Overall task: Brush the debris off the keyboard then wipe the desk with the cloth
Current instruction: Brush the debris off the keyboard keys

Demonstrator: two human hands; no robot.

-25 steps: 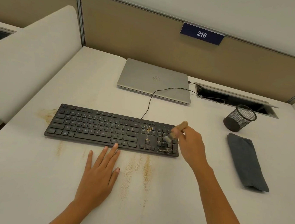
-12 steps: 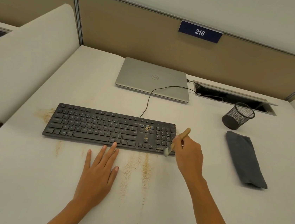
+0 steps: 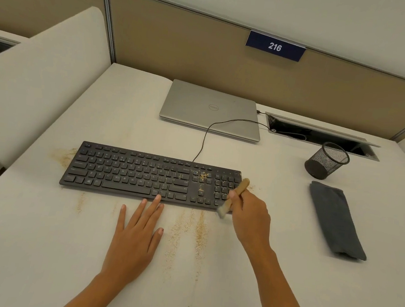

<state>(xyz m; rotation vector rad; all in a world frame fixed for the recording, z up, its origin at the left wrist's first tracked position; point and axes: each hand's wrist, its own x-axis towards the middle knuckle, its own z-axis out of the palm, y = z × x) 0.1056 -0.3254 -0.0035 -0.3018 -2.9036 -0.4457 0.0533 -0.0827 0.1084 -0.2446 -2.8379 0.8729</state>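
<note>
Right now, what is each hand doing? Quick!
Left hand: open, flat on the desk, fingertips at the keyboard edge.
Right hand: gripping the brush, bristles at the keyboard's front right corner.

Desk (image 3: 34, 247): keyboard (image 3: 131, 173), laptop (image 3: 211, 109), cloth (image 3: 335, 219), cup (image 3: 326, 161), debris (image 3: 200, 231)

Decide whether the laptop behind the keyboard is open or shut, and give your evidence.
Shut. The laptop lies flat with its lid down: the logo on the lid faces up, and no screen or keys show.
</note>
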